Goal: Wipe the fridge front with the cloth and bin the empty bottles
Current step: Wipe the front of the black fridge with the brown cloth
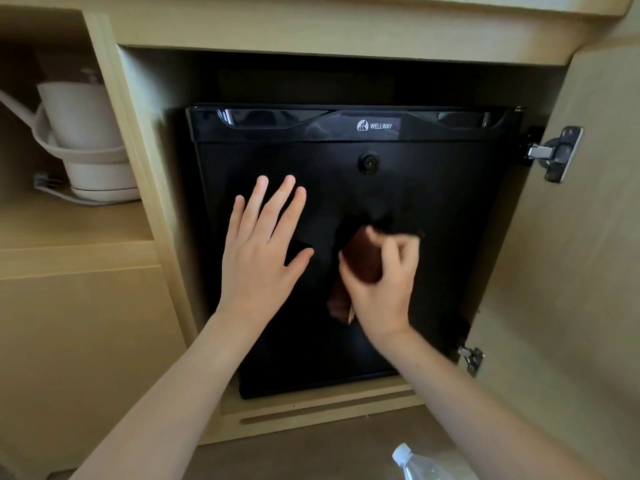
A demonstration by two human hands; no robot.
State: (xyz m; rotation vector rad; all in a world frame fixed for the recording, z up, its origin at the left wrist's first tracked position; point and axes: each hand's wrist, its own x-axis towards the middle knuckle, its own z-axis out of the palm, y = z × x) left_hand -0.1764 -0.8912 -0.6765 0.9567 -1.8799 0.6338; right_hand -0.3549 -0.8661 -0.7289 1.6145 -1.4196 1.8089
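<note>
Two hands on the black mini fridge door

The glossy black mini fridge [443, 216] sits shut inside a pale wooden cabinet [145, 188]. The left hand [263, 251] lies released and flat on the fridge door, fingers straight and spread. Just beside it, the right hand [381, 282] clenches a dark bunched cloth [363, 260] against the middle of the door; the cloth is blurred, so its colour is unclear. A clear plastic bottle with a white cap [417, 464] shows at the lower edge, well below the fridge. A white electric kettle [86, 133] stands on the shelf to the left.
</note>
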